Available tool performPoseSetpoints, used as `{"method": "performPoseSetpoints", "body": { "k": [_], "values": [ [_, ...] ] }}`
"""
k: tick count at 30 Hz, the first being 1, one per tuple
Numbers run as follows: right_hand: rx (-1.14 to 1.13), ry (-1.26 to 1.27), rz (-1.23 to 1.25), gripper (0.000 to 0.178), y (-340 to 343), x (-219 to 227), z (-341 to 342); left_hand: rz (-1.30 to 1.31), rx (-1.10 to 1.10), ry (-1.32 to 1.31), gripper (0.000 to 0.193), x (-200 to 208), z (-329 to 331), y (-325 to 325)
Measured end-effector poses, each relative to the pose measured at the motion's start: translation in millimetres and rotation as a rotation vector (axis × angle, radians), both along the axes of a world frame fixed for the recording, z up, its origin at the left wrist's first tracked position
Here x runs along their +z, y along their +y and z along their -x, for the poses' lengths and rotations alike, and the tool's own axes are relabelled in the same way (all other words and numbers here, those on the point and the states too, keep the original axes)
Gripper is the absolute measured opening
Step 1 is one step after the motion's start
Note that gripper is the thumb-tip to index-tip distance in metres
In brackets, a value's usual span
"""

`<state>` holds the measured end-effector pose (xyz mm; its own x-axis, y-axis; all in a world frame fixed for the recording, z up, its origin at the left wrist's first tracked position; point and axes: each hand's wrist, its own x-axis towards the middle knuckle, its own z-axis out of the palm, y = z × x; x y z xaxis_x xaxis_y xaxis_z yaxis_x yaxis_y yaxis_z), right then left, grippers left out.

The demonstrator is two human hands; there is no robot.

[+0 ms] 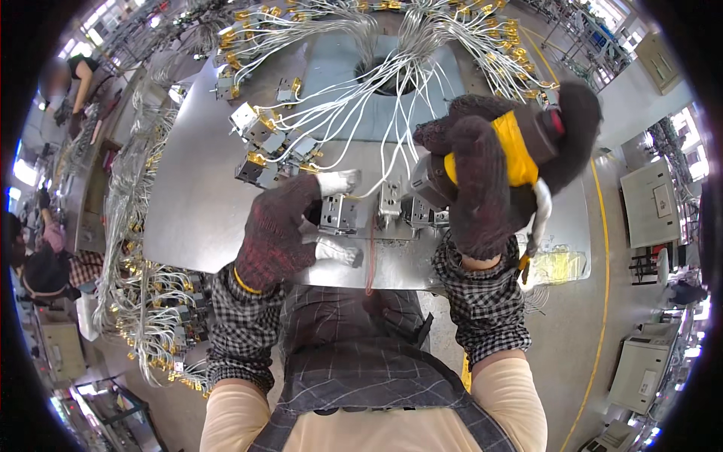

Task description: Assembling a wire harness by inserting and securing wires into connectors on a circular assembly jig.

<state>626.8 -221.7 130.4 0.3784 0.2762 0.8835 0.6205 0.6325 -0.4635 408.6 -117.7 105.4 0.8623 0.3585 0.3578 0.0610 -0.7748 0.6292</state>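
Note:
My left hand [282, 230], in a dark knitted glove with white fingertips, is at a small silver metal box [339, 214]. Its forefinger lies along the box's far side and its thumb along the near side, closed about it. A white wire runs from the box toward the bundle. My right hand [482, 188], gloved alike, wraps round a dark power drill [520, 148] with a yellow band. The drill's nose [432, 181] points left, over a row of small metal boxes [390, 202]. Its tip is hidden from view.
White wires [392, 71] fan out from a hole in the metal table [188, 203]. More wired boxes [267, 143] sit at the left. Wire bundles [132, 226] hang beside the table. A reddish cord [371, 260] crosses the near edge. Other people are at the far left.

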Motion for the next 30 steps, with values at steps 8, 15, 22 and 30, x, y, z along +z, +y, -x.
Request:
{"method": "performPoseSetpoints", "body": {
  "k": [8, 15, 22, 30],
  "values": [
    [-0.210, 0.204, 0.015, 0.034, -13, 13, -21, -0.125, 0.018, 0.002, 0.061, -8, -52, -16],
    [0.119, 0.263, -0.158, 0.069, -7, 21, 2, 0.172, 0.132, 0.032, 0.072, -10, -46, -5],
    [0.406, 0.473, -0.298, 0.079, 2, 23, 36, 0.118, 0.150, 0.176, 0.073, -13, -59, -7],
    [0.256, 0.343, -0.111, 0.077, -4, -2, 19, -0.033, 0.110, 0.192, 0.074, -13, -61, -11]
  ]
}}
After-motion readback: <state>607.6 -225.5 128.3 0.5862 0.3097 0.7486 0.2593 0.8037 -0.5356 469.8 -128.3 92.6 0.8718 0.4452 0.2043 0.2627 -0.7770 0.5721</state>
